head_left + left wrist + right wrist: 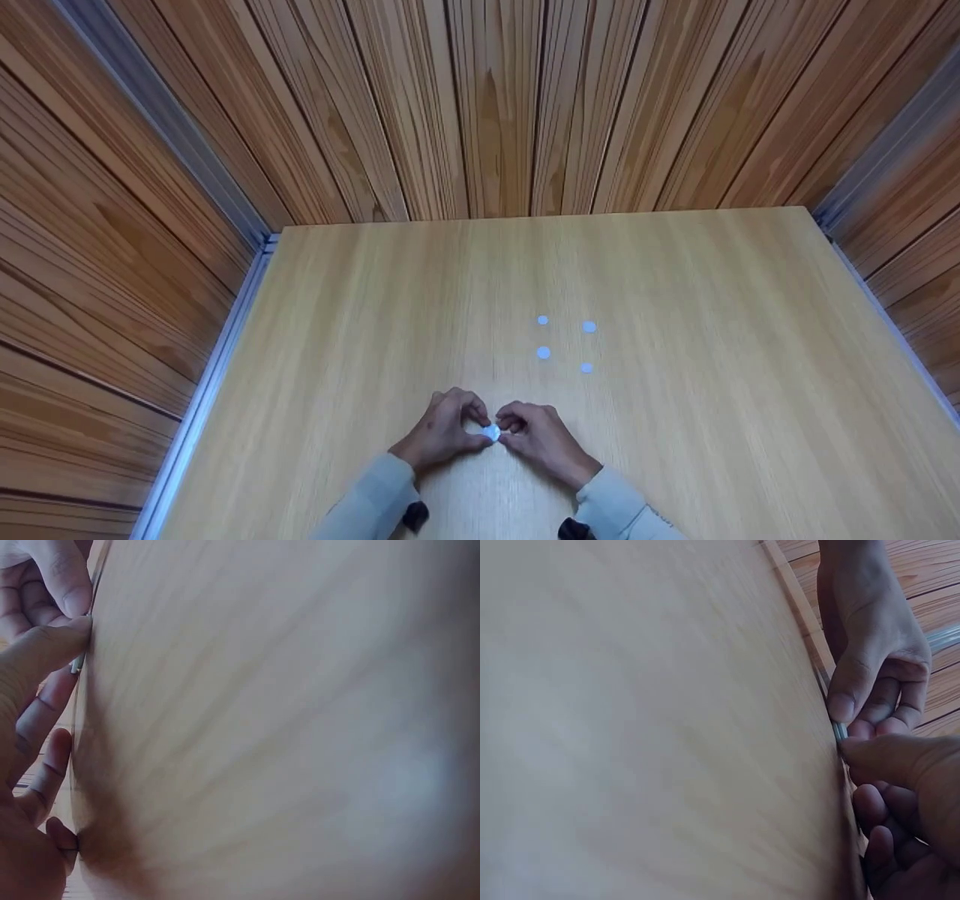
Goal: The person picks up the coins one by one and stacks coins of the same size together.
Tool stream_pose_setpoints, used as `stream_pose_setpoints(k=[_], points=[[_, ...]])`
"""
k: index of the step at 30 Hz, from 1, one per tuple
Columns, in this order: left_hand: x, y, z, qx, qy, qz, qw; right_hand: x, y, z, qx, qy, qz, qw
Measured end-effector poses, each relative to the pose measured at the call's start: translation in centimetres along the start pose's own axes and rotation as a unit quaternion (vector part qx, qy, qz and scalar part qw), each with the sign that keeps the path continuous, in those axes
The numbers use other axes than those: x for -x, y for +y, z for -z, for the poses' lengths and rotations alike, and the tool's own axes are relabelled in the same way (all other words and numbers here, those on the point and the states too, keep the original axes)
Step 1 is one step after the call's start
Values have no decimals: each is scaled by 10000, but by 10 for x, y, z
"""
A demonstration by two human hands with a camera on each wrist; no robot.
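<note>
Low in the middle of the head view, a small round whitish disc lies between both hands, just at the table top. My left hand pinches its left side between thumb and curled fingers. From the other side my right hand grips its right edge with thumb and fingertips. The right wrist view gives only a thin pale edge of the disc, between the two thumbs. In the left wrist view fingers cover most of it. Whether it is one disc or a stack, I cannot tell.
Several more pale discs lie apart on the wooden table beyond the hands: a small one, a larger one, another larger one and a small one. Wood-plank walls and metal rails bound the table.
</note>
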State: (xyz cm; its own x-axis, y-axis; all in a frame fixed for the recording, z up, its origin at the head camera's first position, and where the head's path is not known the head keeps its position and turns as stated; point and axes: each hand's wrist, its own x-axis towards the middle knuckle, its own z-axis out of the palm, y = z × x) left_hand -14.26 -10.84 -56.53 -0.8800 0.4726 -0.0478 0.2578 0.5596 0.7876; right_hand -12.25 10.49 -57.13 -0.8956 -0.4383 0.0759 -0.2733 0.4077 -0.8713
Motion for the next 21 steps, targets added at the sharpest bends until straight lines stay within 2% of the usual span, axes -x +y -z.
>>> stream_pose_setpoints(k=[7, 16, 21], points=[[-1, 0, 1, -21, -48, 134, 9999, -1, -1, 5, -188, 58, -116, 9997], [-2, -2, 1, -10, -77, -6, 10000, -4, -1, 16, -240, 241, -169, 9993], [-2, -2, 1, 52, -153, 71, 9998, -6, 1, 24, -201, 402, -215, 9988]])
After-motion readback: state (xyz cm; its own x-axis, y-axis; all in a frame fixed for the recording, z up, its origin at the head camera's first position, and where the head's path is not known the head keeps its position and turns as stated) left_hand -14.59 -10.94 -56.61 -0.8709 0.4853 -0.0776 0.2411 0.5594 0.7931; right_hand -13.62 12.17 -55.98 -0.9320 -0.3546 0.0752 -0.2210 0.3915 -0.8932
